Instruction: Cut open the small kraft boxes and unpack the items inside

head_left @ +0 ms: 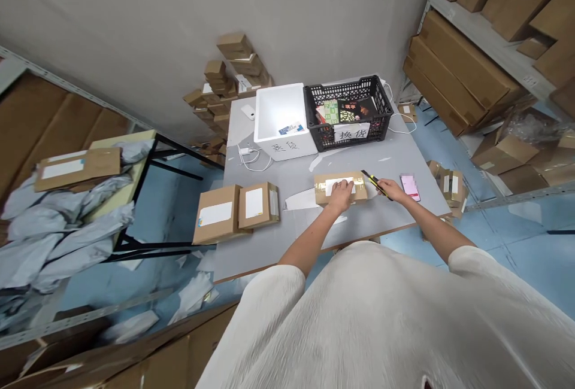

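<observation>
your white shirt (pixel 372 317): nearest item, sleeves short, both forearms reaching over the grey tabletop (pixel 291 245).
your left hand (pixel 341 194): laid flat, fingers extended over the white label (pixel 330 185) of the taped carton.
your right hand (pixel 392 190): fingers wrapped round a black-and-yellow utility knife (pixel 374 181), its tip pointing away from you beside the carton's right end; whether it touches, you cannot tell from here.
taped carton (pixel 358 191): lying on the tabletop near its front edge, under your left hand.
phone (pixel 409 187): screen lit pink, just right of your right hand.
two labelled boxes (pixel 255 203): side by side, on your left.
white paper (pixel 300 199): one strip, between those boxes and the carton.
white bin (pixel 287 148): farther back, hand-lettered front, a printed card inside.
black crate (pixel 324 139): touching the bin on its right, books (pixel 354 109) inside, lettered sign on its front.
stacked parcels (pixel 251 67): farthest, against the wall.
</observation>
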The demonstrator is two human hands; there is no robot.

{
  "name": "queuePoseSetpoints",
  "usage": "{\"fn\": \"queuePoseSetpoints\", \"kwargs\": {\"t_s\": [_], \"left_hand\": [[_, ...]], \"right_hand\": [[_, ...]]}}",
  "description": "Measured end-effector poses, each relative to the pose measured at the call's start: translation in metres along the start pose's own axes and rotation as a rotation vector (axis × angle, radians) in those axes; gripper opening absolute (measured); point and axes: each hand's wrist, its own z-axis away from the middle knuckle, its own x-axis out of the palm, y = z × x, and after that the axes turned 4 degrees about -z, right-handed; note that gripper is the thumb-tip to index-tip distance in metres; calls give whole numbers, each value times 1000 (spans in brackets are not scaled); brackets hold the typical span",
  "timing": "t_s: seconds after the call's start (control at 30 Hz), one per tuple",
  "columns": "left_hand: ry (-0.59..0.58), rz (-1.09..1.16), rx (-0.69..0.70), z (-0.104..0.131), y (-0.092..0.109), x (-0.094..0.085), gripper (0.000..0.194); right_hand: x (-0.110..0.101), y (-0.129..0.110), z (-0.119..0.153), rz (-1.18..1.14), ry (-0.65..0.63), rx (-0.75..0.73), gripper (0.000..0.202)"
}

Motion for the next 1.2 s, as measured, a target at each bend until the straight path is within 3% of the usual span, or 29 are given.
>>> {"fn": "queuePoseSetpoints", "kwargs": {"t_s": [0.27,0.4,0.53,0.67,0.93,1.2], "left_hand": [[-23,-37,-18,-4,2,5,72],[-24,-39,-20,-2,2,6,74],[-27,-22,-42,0,4,4,74],[-7,-11,-47,1,4,3,73],[-12,-23,-52,3,2,2,70],[-37,-29,-79,4,7,-3,72]], "right_hand": [[-52,-6,-8,481,-146,-158,33],[-54,-17,-30,752,-171,-271,33],[-45,-22,-53,864,-180,-368,34],[-38,-21,-59,834,-213,-366,32],[-40,-6,-33,474,-368,-74,44],[-43,0,-17,376,-405,-20,40]]}}
